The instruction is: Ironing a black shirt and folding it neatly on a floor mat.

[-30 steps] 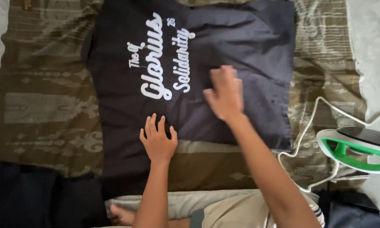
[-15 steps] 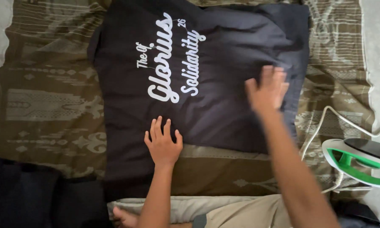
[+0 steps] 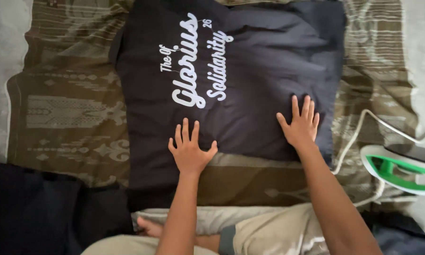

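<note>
A dark navy T-shirt (image 3: pixel 255 61) with white lettering lies spread flat on a brown patterned cloth (image 3: pixel 66 108). My left hand (image 3: pixel 189 148) rests palm down, fingers spread, on the shirt's near edge at the middle. My right hand (image 3: pixel 299 123) presses flat, fingers apart, on the shirt's near right corner. Neither hand holds anything.
A green and white clothes iron (image 3: pixel 403 167) stands at the right, its white cord (image 3: pixel 358 125) looping over the cloth beside the shirt. Dark clothing (image 3: pixel 47 208) is heaped at the near left. My legs in beige trousers (image 3: pixel 269 233) and a bare foot (image 3: pixel 148 227) show at the bottom.
My right hand has slid across the shirt from near its middle toward the right and the near edge. My left hand has stayed almost in place on the near edge.
</note>
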